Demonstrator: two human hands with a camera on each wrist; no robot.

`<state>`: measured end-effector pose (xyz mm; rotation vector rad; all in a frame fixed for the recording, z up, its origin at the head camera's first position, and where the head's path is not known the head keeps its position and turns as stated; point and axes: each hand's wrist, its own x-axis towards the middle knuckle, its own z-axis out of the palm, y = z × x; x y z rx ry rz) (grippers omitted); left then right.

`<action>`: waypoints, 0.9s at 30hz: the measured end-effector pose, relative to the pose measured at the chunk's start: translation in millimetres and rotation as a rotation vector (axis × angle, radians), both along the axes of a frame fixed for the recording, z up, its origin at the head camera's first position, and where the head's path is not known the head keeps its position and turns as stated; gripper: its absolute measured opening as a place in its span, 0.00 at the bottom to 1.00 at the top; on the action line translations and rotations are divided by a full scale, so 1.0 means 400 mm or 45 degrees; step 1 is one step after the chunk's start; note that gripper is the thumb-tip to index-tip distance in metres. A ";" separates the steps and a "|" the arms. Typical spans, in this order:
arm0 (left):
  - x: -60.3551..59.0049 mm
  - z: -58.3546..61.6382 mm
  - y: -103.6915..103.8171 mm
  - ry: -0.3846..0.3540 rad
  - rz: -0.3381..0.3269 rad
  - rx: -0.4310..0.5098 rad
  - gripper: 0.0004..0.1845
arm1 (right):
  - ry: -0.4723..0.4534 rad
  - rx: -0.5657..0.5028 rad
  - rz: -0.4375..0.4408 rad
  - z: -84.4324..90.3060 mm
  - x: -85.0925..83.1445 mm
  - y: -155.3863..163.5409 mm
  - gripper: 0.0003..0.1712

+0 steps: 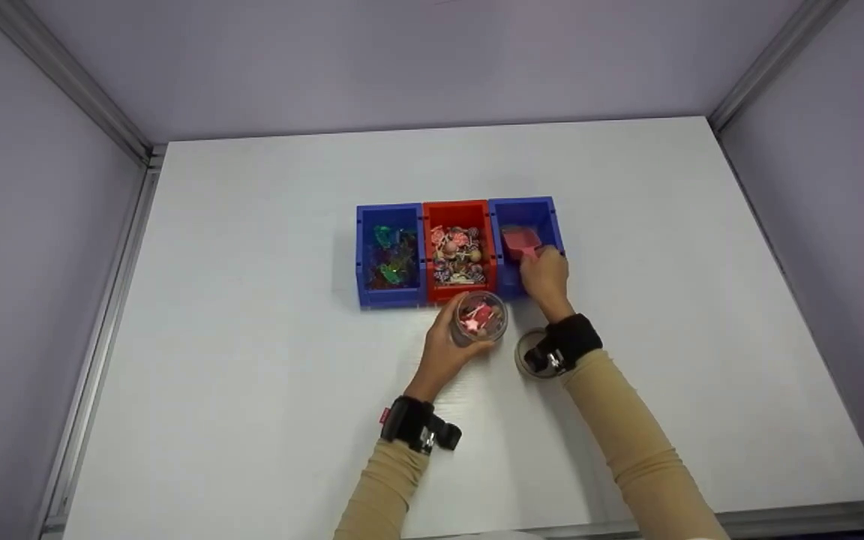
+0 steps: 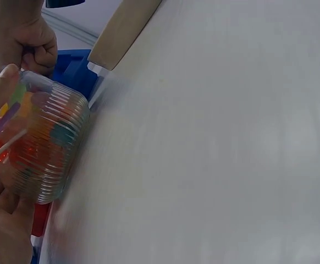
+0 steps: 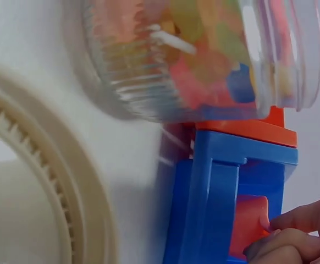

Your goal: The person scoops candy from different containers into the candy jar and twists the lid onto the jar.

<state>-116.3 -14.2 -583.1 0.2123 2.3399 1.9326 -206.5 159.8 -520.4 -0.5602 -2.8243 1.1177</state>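
Three small bins stand in a row on the white table [image 1: 267, 360]: a blue bin [image 1: 389, 255] with green and dark bits, a red bin [image 1: 459, 251] of round sweets, and a second blue bin [image 1: 526, 225]. My right hand [image 1: 546, 276] grips the handle of a pink scoop [image 1: 522, 241] inside that right blue bin [image 3: 226, 187]. My left hand [image 1: 448, 346] holds a clear ribbed jar [image 1: 480, 318] of lollipops just in front of the red bin; the jar [image 2: 42, 146] is tipped on its side in the wrist views.
A cream jar lid [image 1: 533, 354] lies on the table under my right wrist, seen large as the lid [image 3: 33, 181] in the right wrist view. Grey walls and metal rails [image 1: 102, 300] enclose the table on left, right and back.
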 end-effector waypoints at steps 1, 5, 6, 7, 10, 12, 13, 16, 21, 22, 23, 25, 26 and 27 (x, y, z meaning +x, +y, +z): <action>0.000 -0.001 0.000 -0.002 0.002 -0.001 0.47 | -0.004 -0.002 0.004 -0.003 0.000 0.000 0.18; 0.000 -0.005 0.001 0.004 0.008 0.002 0.47 | -0.028 0.020 0.032 -0.014 -0.001 0.003 0.18; 0.000 -0.005 0.001 0.005 0.011 0.004 0.47 | -0.031 0.009 0.031 -0.017 -0.001 0.003 0.18; 0.000 -0.006 0.001 0.006 0.013 0.004 0.47 | -0.033 -0.008 0.028 -0.020 -0.002 0.004 0.18; -0.001 -0.009 0.002 0.006 0.013 0.005 0.47 | -0.025 -0.120 -0.017 -0.025 -0.004 0.003 0.17; -0.002 -0.011 0.002 0.010 0.009 0.004 0.47 | -0.016 -0.172 -0.041 -0.029 -0.004 0.002 0.17; -0.002 -0.011 0.002 0.010 0.007 0.004 0.47 | -0.012 -0.182 -0.046 -0.030 -0.005 0.001 0.17; -0.003 -0.011 0.003 0.009 0.003 0.005 0.48 | 0.003 -0.133 -0.029 -0.034 -0.003 -0.003 0.16; -0.002 -0.010 0.004 0.013 0.010 0.017 0.47 | 0.062 -0.043 -0.004 -0.045 0.003 -0.007 0.16; -0.002 -0.009 0.005 0.016 0.011 0.018 0.47 | 0.071 -0.043 -0.005 -0.048 0.004 -0.008 0.16; -0.002 -0.009 0.004 0.020 0.012 0.019 0.47 | 0.077 -0.047 -0.005 -0.050 0.004 -0.008 0.16; -0.002 -0.008 0.004 0.022 0.009 0.015 0.47 | 0.079 -0.069 -0.008 -0.052 0.007 -0.008 0.17; -0.002 -0.007 0.003 0.022 0.008 0.012 0.47 | 0.078 -0.088 -0.011 -0.053 0.007 -0.008 0.17; -0.003 -0.007 0.003 0.021 0.006 0.007 0.47 | 0.077 -0.104 -0.015 -0.054 0.009 -0.007 0.17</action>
